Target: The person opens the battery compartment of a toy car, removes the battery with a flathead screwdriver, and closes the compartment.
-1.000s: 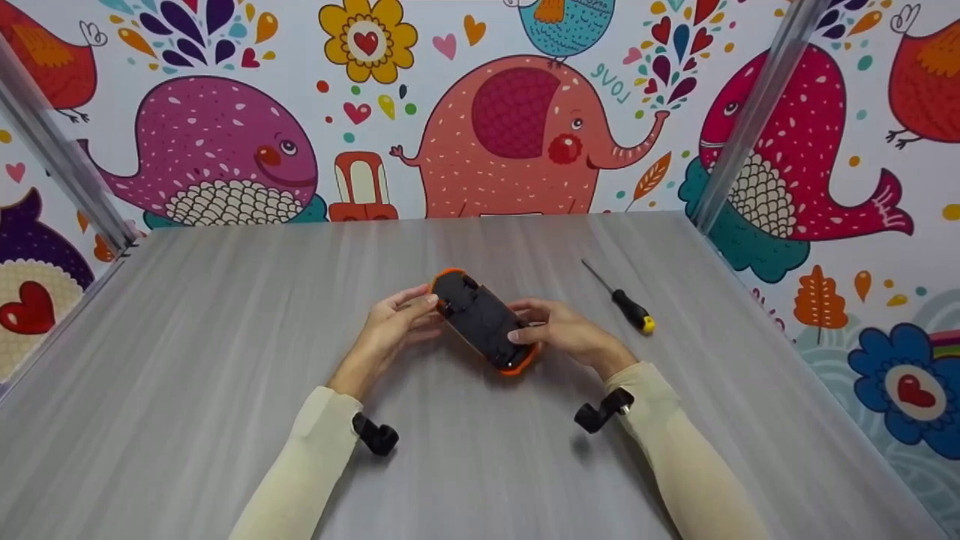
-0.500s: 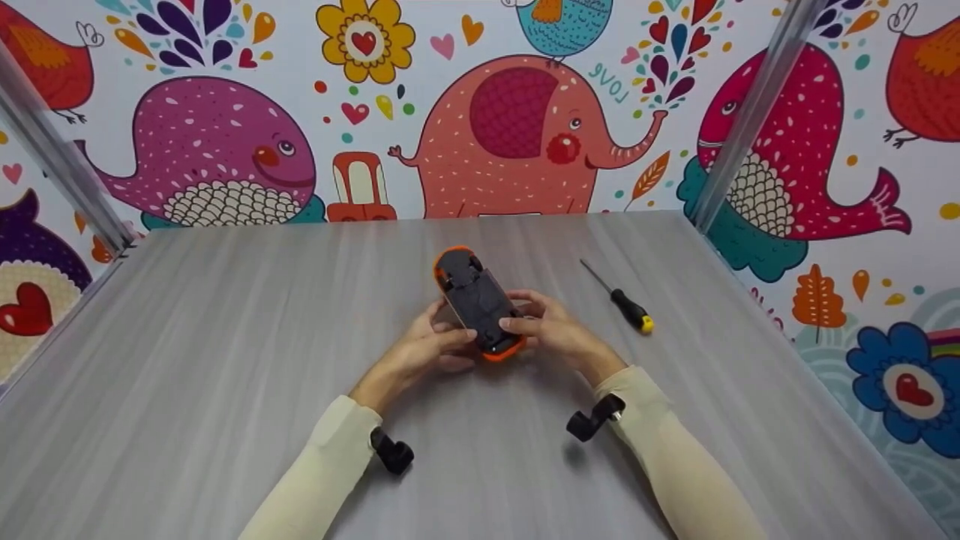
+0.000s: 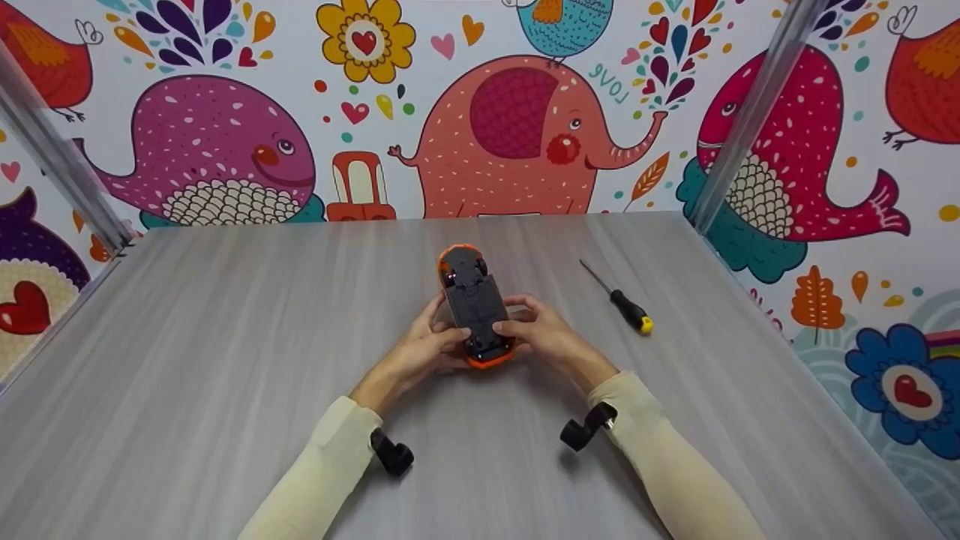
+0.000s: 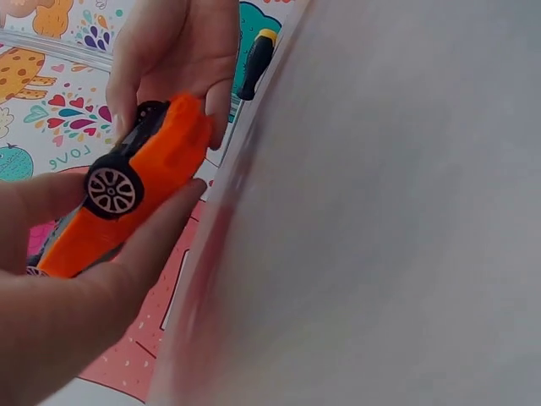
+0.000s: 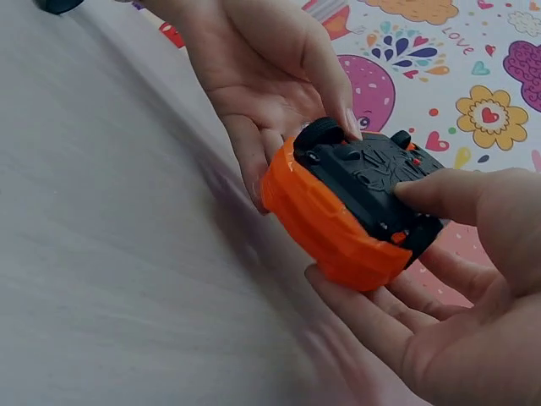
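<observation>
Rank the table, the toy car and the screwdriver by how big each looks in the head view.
1. Table, by far the largest.
2. Toy car, held upside down by both hands.
3. Screwdriver: about as long as the car but much thinner, so it looks smallest.

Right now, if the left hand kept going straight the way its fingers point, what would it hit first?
The toy car: the left hand already holds its side, with the right hand just beyond. Past those, probably bare table; depth is unclear.
</observation>
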Tool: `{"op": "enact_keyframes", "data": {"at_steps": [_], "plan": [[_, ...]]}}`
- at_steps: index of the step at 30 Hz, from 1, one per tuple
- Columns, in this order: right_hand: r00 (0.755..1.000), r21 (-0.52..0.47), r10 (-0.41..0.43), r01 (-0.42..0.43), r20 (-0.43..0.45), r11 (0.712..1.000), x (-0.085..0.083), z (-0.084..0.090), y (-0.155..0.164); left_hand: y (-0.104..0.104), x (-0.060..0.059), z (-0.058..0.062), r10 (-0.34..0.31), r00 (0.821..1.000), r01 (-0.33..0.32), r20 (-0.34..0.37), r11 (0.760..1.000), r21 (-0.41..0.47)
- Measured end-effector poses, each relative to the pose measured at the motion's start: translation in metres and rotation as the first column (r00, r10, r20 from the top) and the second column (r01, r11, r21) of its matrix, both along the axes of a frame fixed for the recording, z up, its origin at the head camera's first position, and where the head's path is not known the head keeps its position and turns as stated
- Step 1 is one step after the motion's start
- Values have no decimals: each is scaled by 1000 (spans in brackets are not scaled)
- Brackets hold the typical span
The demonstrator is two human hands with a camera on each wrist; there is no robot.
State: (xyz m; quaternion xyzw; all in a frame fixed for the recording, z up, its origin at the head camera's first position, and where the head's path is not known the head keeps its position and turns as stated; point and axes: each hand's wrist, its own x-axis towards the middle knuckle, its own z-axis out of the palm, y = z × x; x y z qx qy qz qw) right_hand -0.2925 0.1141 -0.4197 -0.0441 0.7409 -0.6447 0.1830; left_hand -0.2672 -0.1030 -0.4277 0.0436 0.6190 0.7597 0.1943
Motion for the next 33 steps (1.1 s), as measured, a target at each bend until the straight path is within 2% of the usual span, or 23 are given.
{"op": "enact_keyframes", "data": {"at_steps": [9,17,23,33], "plan": [[998,54,-11,14,-55,998,4,0,-4,-2,0,0,21,1000,-21,7,999,-50],[1000,28,-18,18,-13,999,7,2,-7,-6,0,5,5,999,-3,38,998,-56],[999,-2,0,0,36,1000,10,2,-7,-6,-3,2,0,999,5,50,995,-98],[998,22,12,-14,61,1000,10,0,-9,-5,-4,0,10,999,-5,41,992,-123]]}}
